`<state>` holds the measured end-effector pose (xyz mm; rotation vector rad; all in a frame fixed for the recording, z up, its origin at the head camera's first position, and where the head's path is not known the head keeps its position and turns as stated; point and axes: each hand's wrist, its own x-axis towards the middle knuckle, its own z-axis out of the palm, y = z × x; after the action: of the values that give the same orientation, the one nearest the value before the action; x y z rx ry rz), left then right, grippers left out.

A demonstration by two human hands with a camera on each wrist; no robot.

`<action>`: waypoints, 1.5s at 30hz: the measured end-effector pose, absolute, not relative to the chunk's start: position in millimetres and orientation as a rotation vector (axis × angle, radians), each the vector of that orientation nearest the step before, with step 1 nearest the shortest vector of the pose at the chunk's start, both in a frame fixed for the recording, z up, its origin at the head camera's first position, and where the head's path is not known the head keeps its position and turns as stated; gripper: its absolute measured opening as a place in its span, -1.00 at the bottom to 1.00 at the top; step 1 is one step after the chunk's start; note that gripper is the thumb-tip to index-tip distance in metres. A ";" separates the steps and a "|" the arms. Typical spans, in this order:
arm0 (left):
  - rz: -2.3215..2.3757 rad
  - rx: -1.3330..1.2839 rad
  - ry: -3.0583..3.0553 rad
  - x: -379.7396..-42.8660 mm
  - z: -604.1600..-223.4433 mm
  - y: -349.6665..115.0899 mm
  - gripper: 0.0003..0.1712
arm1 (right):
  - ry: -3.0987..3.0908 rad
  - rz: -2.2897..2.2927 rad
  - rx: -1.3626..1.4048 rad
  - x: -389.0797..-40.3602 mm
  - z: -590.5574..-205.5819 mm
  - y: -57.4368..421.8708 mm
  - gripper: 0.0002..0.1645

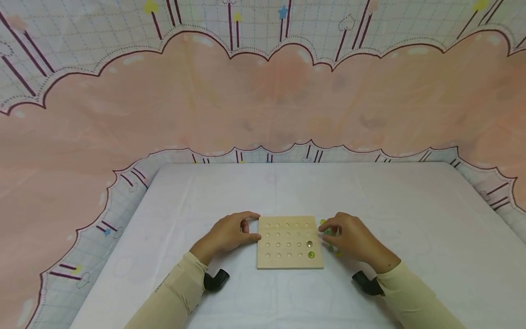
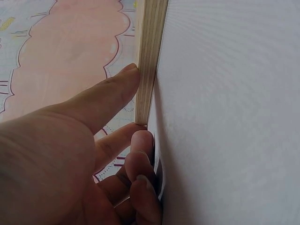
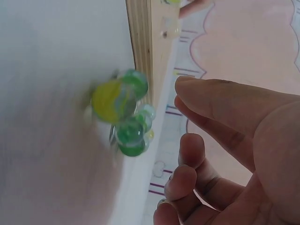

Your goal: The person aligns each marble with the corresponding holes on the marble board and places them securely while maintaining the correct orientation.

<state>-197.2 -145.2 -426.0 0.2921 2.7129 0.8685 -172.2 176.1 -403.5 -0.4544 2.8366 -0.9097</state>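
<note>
- Wooden board (image 1: 283, 239) on a white table (image 1: 246, 192); the left hand (image 1: 230, 233) rests its extended thumb and forefinger against the left edge, apparently steadying it
- Right hand (image 1: 349, 235), fingers loosely bent, nothing visibly gripped, beside loose marbles (image 3: 130, 133), seemingly placed for easy reach
- A clear marble (image 1: 310, 244) and green marble (image 1: 311, 255) sit in right-column hollows
- Right hand partly hides the loose marbles from above

Glass marbles (image 3: 129, 133) are showing green and yellow; the blond plywood board (image 1: 283, 239) is showing a striped edge (image 2: 150, 61).
The backdrop (image 1: 263, 105) is displaying peach fields, maroon scalloped outlines, bluish grid lines, yellow and blue stars (image 1: 282, 12); the tablecloth (image 1: 287, 192) is showing white and the sleeves (image 1: 170, 292) pale yellow.
</note>
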 end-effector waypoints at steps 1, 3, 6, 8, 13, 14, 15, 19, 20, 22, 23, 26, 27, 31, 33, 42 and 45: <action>0.867 0.293 2.713 -197.2 -426.2 -145.3 -0.35 | 2.836 -0.916 -0.446 -172.4 -403.2 177.0 -0.84; 0.868 0.296 2.712 -197.0 -426.4 -145.4 -0.35 | 2.830 -0.926 -0.425 -172.8 -403.1 179.2 -0.84; 0.876 0.294 2.708 -196.7 -427.2 -145.6 -0.35 | 2.818 -0.938 -0.398 -173.8 -403.7 182.9 -0.83; 0.879 0.286 2.702 -196.5 -427.9 -145.7 -0.34 | 2.812 -0.938 -0.372 -174.9 -404.9 185.3 -0.83; 0.886 0.270 2.700 -195.6 -428.3 -146.1 -0.34 | 2.810 -0.930 -0.323 -178.5 -407.7 190.7 -0.83; 0.884 0.269 2.702 -195.4 -428.2 -146.2 -0.34 | 2.812 -0.928 -0.321 -179.3 -408.1 191.9 -0.83; 0.883 0.270 2.706 -195.2 -428.2 -146.4 -0.35 | 2.813 -0.933 -0.325 -179.7 -408.4 193.2 -0.84; 0.874 0.265 2.709 -194.6 -428.2 -146.6 -0.34 | 2.813 -0.943 -0.322 -180.8 -409.1 198.2 -0.85; 0.874 0.265 2.709 -194.5 -428.1 -146.6 -0.34 | 2.810 -0.944 -0.313 -180.9 -409.1 199.2 -0.85; 0.876 0.261 2.706 -194.3 -428.1 -146.4 -0.34 | 2.801 -0.945 -0.299 -180.9 -409.1 200.5 -0.85; 0.877 0.261 2.706 -194.2 -428.2 -146.4 -0.34 | 2.796 -0.946 -0.294 -181.0 -409.2 200.9 -0.86; 0.879 0.268 2.707 -194.0 -428.1 -146.3 -0.35 | 2.788 -0.951 -0.296 -181.2 -409.7 201.6 -0.86; 0.880 0.269 2.707 -193.9 -428.0 -146.3 -0.35 | 2.788 -0.951 -0.300 -181.4 -410.1 201.7 -0.86; 0.884 0.275 2.708 -194.1 -428.0 -146.0 -0.35 | 2.793 -0.948 -0.315 -182.3 -412.2 202.6 -0.86; 0.891 0.271 2.706 -194.3 -428.2 -145.7 -0.36 | 2.791 -0.952 -0.310 -182.5 -413.3 203.0 -0.86; 0.887 0.275 2.714 -194.2 -428.6 -145.3 -0.35 | 2.795 -0.950 -0.311 -183.0 -416.0 204.8 -0.85; 0.890 0.277 2.715 -193.9 -428.6 -144.9 -0.36 | 2.797 -0.934 -0.314 -182.7 -416.5 205.6 -0.86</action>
<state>-193.9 -144.9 -428.6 0.2766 2.7150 0.8898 -182.7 205.6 -416.5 -0.3141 2.7970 -0.9337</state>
